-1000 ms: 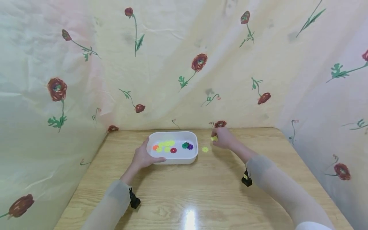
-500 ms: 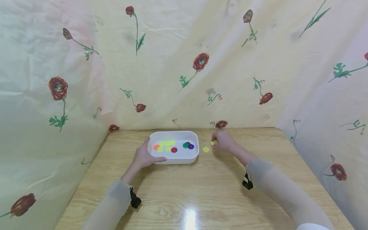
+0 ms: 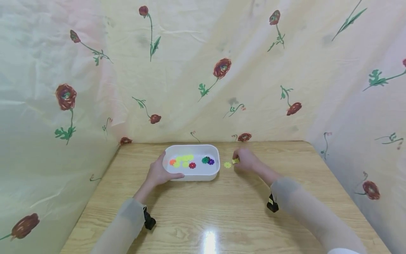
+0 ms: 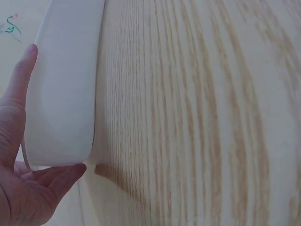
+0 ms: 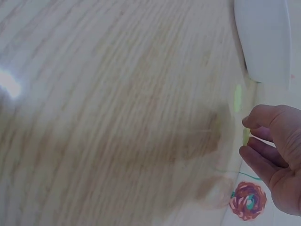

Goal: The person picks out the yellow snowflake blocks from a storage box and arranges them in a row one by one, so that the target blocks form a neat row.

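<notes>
A white plastic box [image 3: 193, 177] stands on the table, holding several flower-shaped plastic pieces: yellow [image 3: 189, 157], orange [image 3: 172, 162], red [image 3: 192, 165], green [image 3: 205, 160] and purple [image 3: 211, 162]. My left hand [image 3: 159, 172] grips its left end, the thumb along the front wall; the left wrist view shows the other fingers at the end wall [image 4: 61, 122]. Right of the box, my right hand [image 3: 246, 159] pinches a yellow flower-shaped piece [image 5: 246, 136] between thumb and fingers. Another yellow flower-shaped piece [image 3: 227, 165] lies on the table between the box and that hand.
The wooden table [image 3: 190, 211] ends at the back against a flower-printed cloth [image 3: 177, 88], which also hangs along both sides. A black wrist camera [image 3: 149, 220] sits under the left sleeve, another black camera [image 3: 272, 204] under the right.
My right hand has come down and slightly nearer to me, carrying the pinched yellow piece closer to the one on the table. The left hand keeps its hold on the box.
</notes>
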`<state>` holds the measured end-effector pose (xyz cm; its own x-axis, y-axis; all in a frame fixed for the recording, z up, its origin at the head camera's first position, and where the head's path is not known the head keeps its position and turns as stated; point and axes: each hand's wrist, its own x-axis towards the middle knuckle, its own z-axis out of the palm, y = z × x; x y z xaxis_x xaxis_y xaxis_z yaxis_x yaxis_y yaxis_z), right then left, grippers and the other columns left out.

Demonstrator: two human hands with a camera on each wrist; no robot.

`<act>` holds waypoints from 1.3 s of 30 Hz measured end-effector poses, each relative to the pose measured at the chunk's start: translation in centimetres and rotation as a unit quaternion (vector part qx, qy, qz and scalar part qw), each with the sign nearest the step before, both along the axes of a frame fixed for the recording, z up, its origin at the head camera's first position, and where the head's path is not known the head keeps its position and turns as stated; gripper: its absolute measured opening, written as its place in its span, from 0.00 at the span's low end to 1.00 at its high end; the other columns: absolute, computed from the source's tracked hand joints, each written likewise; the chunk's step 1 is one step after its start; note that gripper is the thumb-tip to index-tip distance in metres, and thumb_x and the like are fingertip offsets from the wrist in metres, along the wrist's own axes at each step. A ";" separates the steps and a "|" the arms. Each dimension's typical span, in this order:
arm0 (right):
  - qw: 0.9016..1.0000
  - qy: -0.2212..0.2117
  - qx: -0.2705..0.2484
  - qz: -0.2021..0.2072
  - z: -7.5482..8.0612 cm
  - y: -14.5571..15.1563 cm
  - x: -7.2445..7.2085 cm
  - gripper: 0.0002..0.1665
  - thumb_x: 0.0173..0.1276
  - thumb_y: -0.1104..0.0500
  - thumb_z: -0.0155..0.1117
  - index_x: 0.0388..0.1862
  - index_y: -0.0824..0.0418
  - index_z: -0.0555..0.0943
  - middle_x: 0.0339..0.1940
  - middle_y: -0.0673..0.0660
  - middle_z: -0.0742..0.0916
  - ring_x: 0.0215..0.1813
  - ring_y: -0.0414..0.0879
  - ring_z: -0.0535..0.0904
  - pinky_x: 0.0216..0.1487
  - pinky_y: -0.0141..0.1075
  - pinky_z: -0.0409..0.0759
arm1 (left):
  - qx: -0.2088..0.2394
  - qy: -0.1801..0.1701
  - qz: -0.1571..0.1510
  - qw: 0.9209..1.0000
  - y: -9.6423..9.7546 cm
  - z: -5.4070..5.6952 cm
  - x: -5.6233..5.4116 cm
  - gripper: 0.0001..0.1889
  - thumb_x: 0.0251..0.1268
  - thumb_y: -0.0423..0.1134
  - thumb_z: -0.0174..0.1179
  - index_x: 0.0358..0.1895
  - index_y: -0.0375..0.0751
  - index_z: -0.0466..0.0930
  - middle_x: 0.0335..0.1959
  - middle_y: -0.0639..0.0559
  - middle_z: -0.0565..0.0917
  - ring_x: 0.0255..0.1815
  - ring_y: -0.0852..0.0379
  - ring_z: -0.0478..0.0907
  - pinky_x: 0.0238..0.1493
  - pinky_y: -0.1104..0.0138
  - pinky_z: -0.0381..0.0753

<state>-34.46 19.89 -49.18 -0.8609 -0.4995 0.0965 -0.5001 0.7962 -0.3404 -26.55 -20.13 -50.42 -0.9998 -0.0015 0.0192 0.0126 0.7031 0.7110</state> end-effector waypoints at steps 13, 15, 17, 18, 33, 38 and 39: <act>1.000 -0.002 0.008 0.001 -0.9 0.1 0.7 0.09 0.53 0.68 0.71 0.36 0.65 0.88 0.33 0.57 0.89 0.38 0.49 0.83 0.48 0.48 0.86 | 0.000 -0.005 0.002 1.000 0.3 0.0 0.1 0.72 0.43 0.62 0.85 0.87 0.40 0.48 0.81 0.36 0.68 0.73 0.37 0.73 0.76 0.40 0.73; 1.000 -0.002 0.011 0.000 -1.0 0.2 0.7 0.09 0.53 0.67 0.71 0.35 0.65 0.87 0.34 0.57 0.89 0.38 0.49 0.83 0.48 0.48 0.86 | 0.001 -0.002 -0.001 1.000 0.3 0.0 0.0 0.72 0.43 0.62 0.85 0.87 0.40 0.48 0.81 0.36 0.68 0.73 0.38 0.73 0.75 0.40 0.74; 1.000 -0.002 0.013 0.000 -1.0 0.2 0.8 0.09 0.53 0.67 0.71 0.35 0.65 0.87 0.34 0.57 0.89 0.39 0.50 0.83 0.48 0.49 0.86 | 0.002 0.002 -0.005 1.000 0.2 0.0 0.0 0.72 0.43 0.63 0.85 0.87 0.39 0.48 0.80 0.37 0.69 0.72 0.38 0.74 0.75 0.41 0.74; 1.000 -0.002 0.014 0.001 -1.0 0.3 0.8 0.09 0.52 0.67 0.71 0.35 0.65 0.87 0.34 0.57 0.89 0.39 0.50 0.83 0.49 0.49 0.87 | 0.003 0.003 -0.007 1.000 0.3 0.0 -0.1 0.72 0.42 0.63 0.85 0.87 0.39 0.49 0.80 0.37 0.69 0.72 0.38 0.74 0.75 0.41 0.75; 0.997 -0.066 0.026 -0.032 0.8 0.0 0.4 0.15 0.60 0.65 0.68 0.47 0.67 0.86 0.47 0.64 0.90 0.52 0.59 0.87 0.60 0.55 0.86 | -0.010 0.012 -0.053 0.998 -0.2 1.0 -1.5 0.67 0.44 0.60 0.85 0.84 0.41 0.52 0.75 0.39 0.72 0.73 0.37 0.68 0.73 0.37 0.73; 0.999 -0.029 0.012 -0.031 2.2 -0.1 -0.7 0.15 0.67 0.62 0.69 0.49 0.69 0.86 0.48 0.67 0.91 0.53 0.62 0.88 0.59 0.55 0.86 | 0.005 0.030 -0.089 0.996 -0.3 0.8 -2.1 0.64 0.44 0.54 0.87 0.83 0.42 0.56 0.73 0.40 0.74 0.71 0.37 0.71 0.74 0.38 0.72; 0.999 -0.015 0.009 -0.027 2.5 -0.2 -0.9 0.14 0.67 0.62 0.70 0.48 0.70 0.87 0.47 0.67 0.92 0.51 0.62 0.88 0.57 0.55 0.87 | 0.012 0.035 -0.095 0.995 -0.3 0.7 -2.2 0.62 0.43 0.54 0.87 0.81 0.43 0.58 0.71 0.41 0.76 0.70 0.38 0.73 0.73 0.40 0.74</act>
